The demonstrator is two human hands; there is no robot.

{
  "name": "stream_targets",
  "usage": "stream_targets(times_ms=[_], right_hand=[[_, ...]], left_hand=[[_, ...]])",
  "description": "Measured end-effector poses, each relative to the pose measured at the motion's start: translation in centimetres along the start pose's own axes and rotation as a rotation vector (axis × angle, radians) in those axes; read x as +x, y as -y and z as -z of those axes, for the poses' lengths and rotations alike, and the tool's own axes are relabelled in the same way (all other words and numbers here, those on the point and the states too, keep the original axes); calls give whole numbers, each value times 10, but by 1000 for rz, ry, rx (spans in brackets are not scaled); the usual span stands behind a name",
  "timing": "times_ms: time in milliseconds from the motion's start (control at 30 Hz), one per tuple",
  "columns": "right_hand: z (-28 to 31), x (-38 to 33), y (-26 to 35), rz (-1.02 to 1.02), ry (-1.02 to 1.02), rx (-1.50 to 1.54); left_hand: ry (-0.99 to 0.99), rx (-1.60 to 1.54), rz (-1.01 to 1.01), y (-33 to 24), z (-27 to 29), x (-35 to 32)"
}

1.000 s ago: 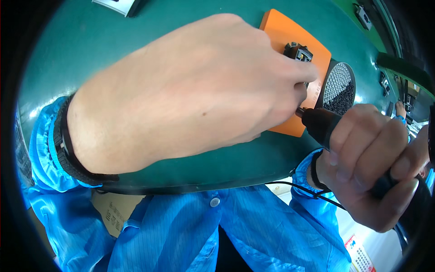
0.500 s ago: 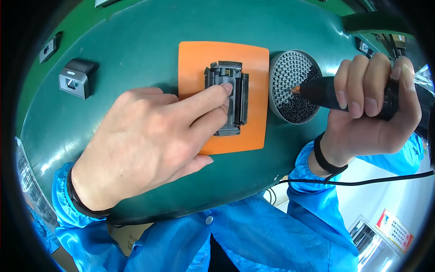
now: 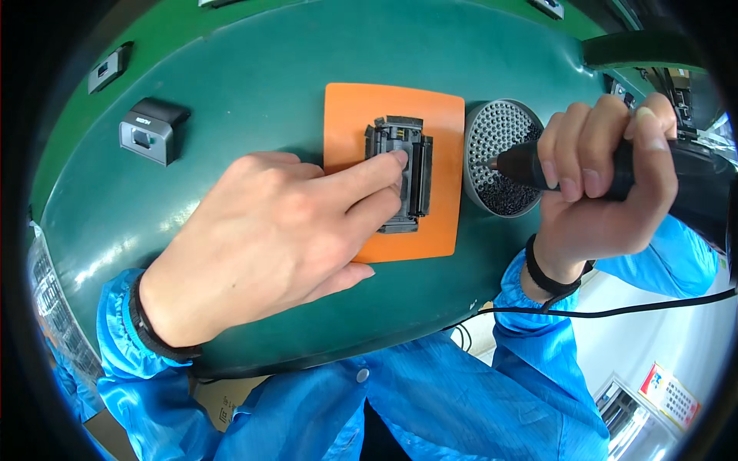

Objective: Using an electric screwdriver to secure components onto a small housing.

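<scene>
A black plastic housing [image 3: 398,211] with a roller-like bar along its right side lies on an orange mat [image 3: 430,242]. My left hand [image 3: 269,223] reaches across from the left and steadies it, with the index and middle fingertips pressed on its middle. The left thumb rests lower, by the mat's near edge, and the other fingers are hidden. My right hand [image 3: 607,169] is wrapped round a black electric screwdriver [image 3: 519,165] held nearly level. Its tip is over a round grey screw tray [image 3: 470,184] pitted with holes, where small black screws [image 3: 507,197] are heaped on the near side.
A grey-and-black device casing [image 3: 154,131] sits at the left of the green table [image 3: 254,69], with a similar casing [image 3: 108,71] beyond it. A black cable [image 3: 615,310] runs off to the right below my right wrist. A dark green bar [image 3: 642,50] stands at the far right.
The whole view has shifted slightly. My right hand has brought the screwdriver a little to the left over the tray. The left hand still presses on the housing.
</scene>
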State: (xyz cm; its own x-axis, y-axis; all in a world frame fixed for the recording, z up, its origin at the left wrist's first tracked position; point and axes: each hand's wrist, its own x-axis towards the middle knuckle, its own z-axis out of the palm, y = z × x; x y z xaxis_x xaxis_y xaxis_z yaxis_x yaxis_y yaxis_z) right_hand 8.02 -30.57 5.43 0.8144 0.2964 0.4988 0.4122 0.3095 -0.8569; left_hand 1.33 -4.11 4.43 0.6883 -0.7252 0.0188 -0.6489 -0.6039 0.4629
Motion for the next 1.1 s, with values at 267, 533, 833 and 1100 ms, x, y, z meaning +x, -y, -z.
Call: stream_targets(times_ms=[267,533,833,1100], right_hand=[[6,6,56,-55,54,134],[-31,4,11,-17,384,299],[-49,0,4,-36,345,165],[-52,-2,4,-50,343,103]], left_hand=[[-79,44,-67,2,-7,-4],[-123,23,-101,7,-13,0],[-105,58,-53,7,-14,-4],[-150,92,13,-5,-14,3]])
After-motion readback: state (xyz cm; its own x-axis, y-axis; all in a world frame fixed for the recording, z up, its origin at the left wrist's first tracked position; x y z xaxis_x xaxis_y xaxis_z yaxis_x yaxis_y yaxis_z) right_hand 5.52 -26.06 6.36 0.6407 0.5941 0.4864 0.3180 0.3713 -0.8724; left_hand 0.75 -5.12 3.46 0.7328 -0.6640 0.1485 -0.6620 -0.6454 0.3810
